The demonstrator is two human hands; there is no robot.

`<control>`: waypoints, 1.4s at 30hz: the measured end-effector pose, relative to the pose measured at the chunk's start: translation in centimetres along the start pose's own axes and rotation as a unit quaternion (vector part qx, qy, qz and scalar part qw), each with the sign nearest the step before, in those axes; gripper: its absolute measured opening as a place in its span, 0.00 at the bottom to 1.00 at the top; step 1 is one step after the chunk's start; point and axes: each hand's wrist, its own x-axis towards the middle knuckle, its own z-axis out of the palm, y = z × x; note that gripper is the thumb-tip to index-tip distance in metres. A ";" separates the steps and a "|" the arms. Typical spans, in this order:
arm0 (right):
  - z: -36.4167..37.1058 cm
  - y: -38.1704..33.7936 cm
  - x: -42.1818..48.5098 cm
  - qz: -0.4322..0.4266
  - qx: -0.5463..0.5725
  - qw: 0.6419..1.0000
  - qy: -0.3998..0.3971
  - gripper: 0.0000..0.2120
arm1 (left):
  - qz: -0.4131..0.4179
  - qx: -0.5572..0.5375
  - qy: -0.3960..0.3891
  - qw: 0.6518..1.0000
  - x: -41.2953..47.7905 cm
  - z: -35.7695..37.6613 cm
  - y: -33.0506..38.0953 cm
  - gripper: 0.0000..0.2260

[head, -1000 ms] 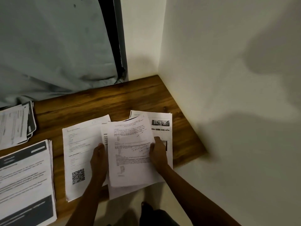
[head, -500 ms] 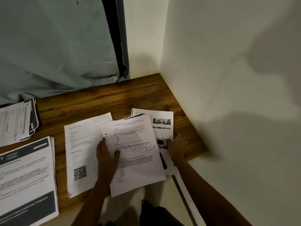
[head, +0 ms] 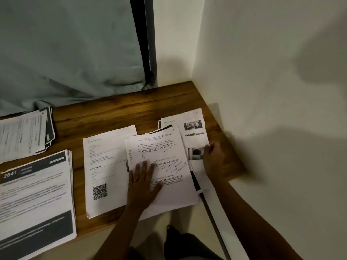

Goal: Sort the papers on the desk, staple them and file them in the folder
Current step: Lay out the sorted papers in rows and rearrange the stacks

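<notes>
The loose papers lie across the wooden tabletop [head: 116, 117], and the two being worked sit near its 3 o'clock end. The left hand [head: 144, 182] lies flat, fingers straight and close together, pressing on the lower half of the handwritten sheet [head: 169, 145]. That sheet tops a small skewed pile whose near edge overhangs the tabletop at 6 o'clock. At 3 o'clock of it, the right hand [head: 214, 158] rests with curled fingers on the edge of the photo pages [head: 193, 132]; blur hides whether it pinches them or only touches. At 9 o'clock of the handwritten sheet lies the QR-code sheet [head: 105, 166]. Further toward 9 o'clock sits the thick banner stack [head: 35, 194], with a fanned pile [head: 22, 132] at 11 o'clock of it. These sheets are likely light, limp and slick against one another, so a flat palm probably slides them as a group, while one lifted by a corner would droop and may crease. The overhanging near edge looks like the easiest hold, thumb above and fingers beneath. The photo pages seem best taken along their free 3 o'clock edge. No stapler or folder shows.
</notes>
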 end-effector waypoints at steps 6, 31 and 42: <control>-5.4 -6.8 3.6 -0.138 0.031 0.986 0.083 0.06 | -0.007 0.011 0.003 1.000 -0.1 0.0 0.0 0.34; 6.0 0.3 -7.1 -0.041 -0.004 0.992 -0.123 0.08 | -0.037 -0.165 0.142 0.975 -2.0 -1.8 -0.9 0.32; 5.6 0.9 -5.8 -0.093 -0.155 0.975 -0.127 0.21 | -0.020 -0.009 0.033 0.999 -1.7 0.5 -0.8 0.35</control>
